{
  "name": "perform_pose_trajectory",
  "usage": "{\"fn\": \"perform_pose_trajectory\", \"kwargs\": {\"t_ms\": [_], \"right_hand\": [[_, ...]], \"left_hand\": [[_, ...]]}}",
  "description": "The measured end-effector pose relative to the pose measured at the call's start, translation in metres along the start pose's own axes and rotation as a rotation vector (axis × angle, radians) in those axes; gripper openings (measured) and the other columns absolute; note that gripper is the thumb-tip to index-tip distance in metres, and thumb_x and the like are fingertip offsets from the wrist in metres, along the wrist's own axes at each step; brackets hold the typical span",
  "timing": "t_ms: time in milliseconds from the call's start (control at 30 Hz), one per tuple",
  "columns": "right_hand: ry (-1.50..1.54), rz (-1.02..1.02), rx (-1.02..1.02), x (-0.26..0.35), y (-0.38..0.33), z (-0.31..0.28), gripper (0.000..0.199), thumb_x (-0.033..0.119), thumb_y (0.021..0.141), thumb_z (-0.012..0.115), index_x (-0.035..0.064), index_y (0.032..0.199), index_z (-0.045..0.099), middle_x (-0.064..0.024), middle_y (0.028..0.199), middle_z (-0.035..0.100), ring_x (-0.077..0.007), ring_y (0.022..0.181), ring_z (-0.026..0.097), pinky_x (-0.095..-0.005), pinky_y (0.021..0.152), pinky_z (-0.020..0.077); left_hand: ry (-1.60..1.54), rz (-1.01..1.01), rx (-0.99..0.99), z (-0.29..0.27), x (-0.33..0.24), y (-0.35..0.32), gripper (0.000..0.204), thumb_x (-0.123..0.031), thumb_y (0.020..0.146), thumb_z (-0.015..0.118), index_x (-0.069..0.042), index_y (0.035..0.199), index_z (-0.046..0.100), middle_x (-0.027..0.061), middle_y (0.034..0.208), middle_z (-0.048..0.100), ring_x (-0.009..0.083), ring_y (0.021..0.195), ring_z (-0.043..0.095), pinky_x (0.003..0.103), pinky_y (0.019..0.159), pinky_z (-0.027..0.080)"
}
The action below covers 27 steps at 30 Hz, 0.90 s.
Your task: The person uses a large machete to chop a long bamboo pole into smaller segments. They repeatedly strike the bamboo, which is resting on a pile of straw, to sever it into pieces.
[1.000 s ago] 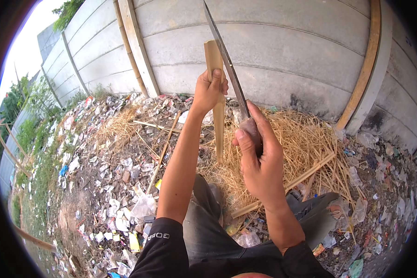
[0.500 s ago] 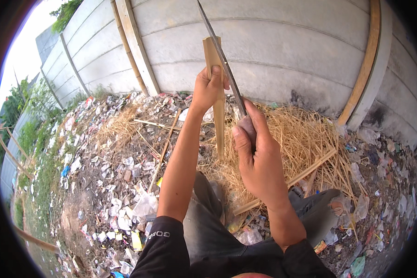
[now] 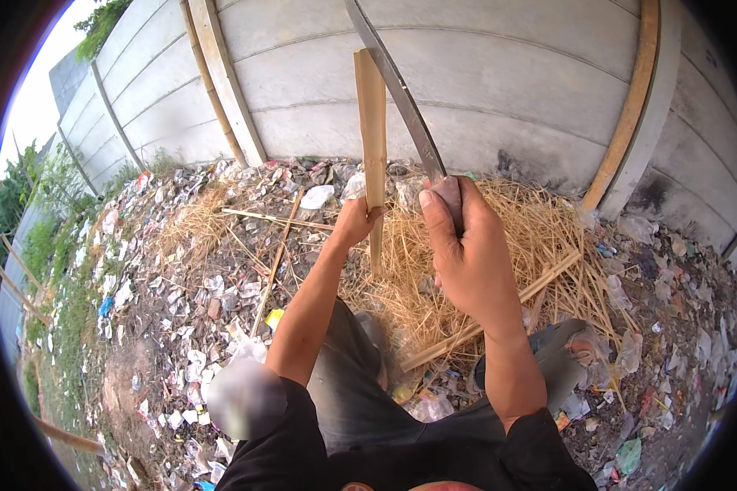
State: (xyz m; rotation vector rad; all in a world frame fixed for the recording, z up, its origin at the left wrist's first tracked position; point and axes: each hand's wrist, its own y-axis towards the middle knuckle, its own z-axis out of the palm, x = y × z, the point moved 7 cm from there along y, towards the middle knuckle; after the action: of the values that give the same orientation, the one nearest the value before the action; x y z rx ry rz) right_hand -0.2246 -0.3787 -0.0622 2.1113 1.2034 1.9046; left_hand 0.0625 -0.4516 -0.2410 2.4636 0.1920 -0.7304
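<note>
A split bamboo piece (image 3: 371, 123) stands nearly upright before me, its wide end up. My left hand (image 3: 357, 221) is closed round its lower part, and a short end shows below the fist. In my right hand (image 3: 475, 262) is the dark handle of a machete (image 3: 408, 102), thumb along the grip. Its long blade slants up and to the left, with the broad flat side showing. The blade passes close to the bamboo's top right edge; whether they touch I cannot tell.
Below my hands lies a heap of straw-coloured bamboo shavings (image 3: 499, 237), with a longer bamboo strip (image 3: 491, 315) across it. Litter and plastic scraps (image 3: 213, 303) cover the ground. A grey panel wall (image 3: 303, 82) rises ahead, with wooden posts (image 3: 630, 106) against it.
My left hand has moved down from the bamboo's upper part to its lower part. The machete blade has turned to show more of its flat side, and the bamboo stands more upright.
</note>
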Motion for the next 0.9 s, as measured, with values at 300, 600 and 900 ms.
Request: {"fn": "perform_pose_trajectory", "kwargs": {"t_ms": [300, 600, 900], "right_hand": [[-0.103, -0.028, -0.090, 0.007, 0.016, -0.038, 0.033, 0.029, 0.102, 0.059, -0.0001, 0.089, 0.054, -0.0066, 0.062, 0.051, -0.0150, 0.055, 0.049, -0.0332, 0.054, 0.0411], [-0.094, -0.018, 0.041, -0.030, 0.034, -0.007, 0.038, 0.032, 0.102, 0.059, -0.0015, 0.086, 0.053, -0.0114, 0.060, 0.052, -0.0234, 0.054, 0.057, -0.0387, 0.054, 0.0440], [-0.215, -0.200, -0.289, 0.122, 0.039, -0.109, 0.049, 0.051, 0.101, 0.053, 0.0032, 0.091, 0.061, 0.0055, 0.057, 0.041, -0.0015, 0.040, 0.036, -0.0204, 0.037, 0.0318]], "left_hand": [[0.079, -0.006, -0.006, -0.021, -0.068, 0.029, 0.029, -0.026, 0.089, 0.073, 0.002, 0.095, 0.070, 0.0224, 0.079, 0.069, 0.0377, 0.076, 0.070, 0.046, 0.068, 0.053], [-0.028, -0.090, 0.130, 0.044, 0.046, 0.010, 0.033, -0.027, 0.088, 0.076, 0.005, 0.096, 0.069, 0.0240, 0.080, 0.070, 0.0371, 0.079, 0.071, 0.047, 0.068, 0.053], [0.052, 0.130, -0.085, -0.094, -0.110, 0.081, 0.035, -0.032, 0.090, 0.073, 0.001, 0.082, 0.067, 0.0198, 0.069, 0.067, 0.0384, 0.068, 0.067, 0.046, 0.063, 0.050]]}}
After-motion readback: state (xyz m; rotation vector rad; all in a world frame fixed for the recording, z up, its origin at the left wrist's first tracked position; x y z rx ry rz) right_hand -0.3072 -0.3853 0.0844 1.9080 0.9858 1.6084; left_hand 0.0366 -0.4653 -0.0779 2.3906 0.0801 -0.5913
